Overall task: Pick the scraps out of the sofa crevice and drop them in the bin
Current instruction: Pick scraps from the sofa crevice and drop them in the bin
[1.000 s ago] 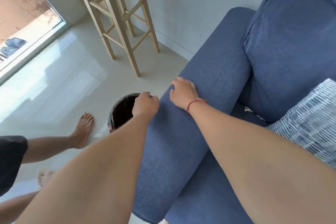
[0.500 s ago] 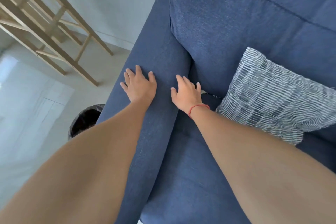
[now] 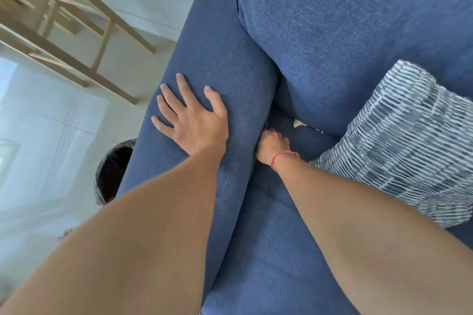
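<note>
My left hand (image 3: 190,116) lies flat on the blue sofa armrest (image 3: 225,64), fingers spread, holding nothing. My right hand (image 3: 272,144), with a red string at the wrist, is pushed down into the crevice between armrest and seat cushion; its fingers are curled and hidden in the gap. A pale scrap (image 3: 297,123) and a small light bit (image 3: 318,131) sit in the crevice under the back cushion, just right of that hand. The dark bin (image 3: 112,171) stands on the floor left of the armrest, half hidden by it and my left forearm.
A striped blue-and-white pillow (image 3: 409,140) rests on the seat at the right, close to my right wrist. A wooden stool frame (image 3: 76,33) stands on the pale tiled floor at the upper left, by the white wall.
My right hand dropped from the armrest's inner edge down into the crevice, fingers curling out of sight. My left hand stayed flat on the armrest. The view closed in on the sofa.
</note>
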Tool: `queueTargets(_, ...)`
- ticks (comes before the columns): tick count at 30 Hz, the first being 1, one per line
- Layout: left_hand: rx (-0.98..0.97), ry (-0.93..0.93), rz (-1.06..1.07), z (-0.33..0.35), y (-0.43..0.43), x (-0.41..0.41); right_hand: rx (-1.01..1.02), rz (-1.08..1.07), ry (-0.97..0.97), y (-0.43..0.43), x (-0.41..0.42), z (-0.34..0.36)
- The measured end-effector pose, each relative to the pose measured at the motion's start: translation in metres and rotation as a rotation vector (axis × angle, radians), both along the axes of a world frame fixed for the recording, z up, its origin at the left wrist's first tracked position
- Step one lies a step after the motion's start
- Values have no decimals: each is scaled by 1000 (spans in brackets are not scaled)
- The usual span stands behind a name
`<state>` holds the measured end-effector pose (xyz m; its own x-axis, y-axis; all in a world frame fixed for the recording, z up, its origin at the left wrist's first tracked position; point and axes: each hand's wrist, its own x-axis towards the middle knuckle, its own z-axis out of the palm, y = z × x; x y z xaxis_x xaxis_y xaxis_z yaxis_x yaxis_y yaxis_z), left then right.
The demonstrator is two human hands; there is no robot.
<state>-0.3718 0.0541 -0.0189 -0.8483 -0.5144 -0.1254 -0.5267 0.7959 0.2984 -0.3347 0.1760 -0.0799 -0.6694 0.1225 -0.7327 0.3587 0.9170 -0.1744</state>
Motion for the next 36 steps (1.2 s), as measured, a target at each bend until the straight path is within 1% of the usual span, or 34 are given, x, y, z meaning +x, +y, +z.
queueTargets(6, -43, -5, 6, -6, 0, -2, 20, 84, -201, 6, -22, -34)
queueTargets(11, -64, -18, 11, -7, 1, -3, 46, 193, -310, 10, -31, -52)
queueTargets(17, -56, -37, 15, -4, 1, -2, 106, 304, -231, 11, -31, -52)
queueTargets(19, -56, -39, 12, -3, 1, -3, 107, 309, -208, 12, -31, -50)
queueTargets(23, -61, -29, 16, -3, 1, -3, 74, 241, -136, 15, -33, -45)
queueTargets(26, -60, -21, 15, -6, 0, -4, 108, 190, -36, 13, -32, -42)
queueTargets(30, -56, -12, 15, -7, 0, -3, 108, -69, 63, 12, -29, -39)
queueTargets(33, -52, -11, 12, -8, 0, -3, 70, -139, 83, 10, -26, -40)
queueTargets(36, -47, -4, 10, -9, -1, -4, 41, -155, 56, 8, -22, -40)
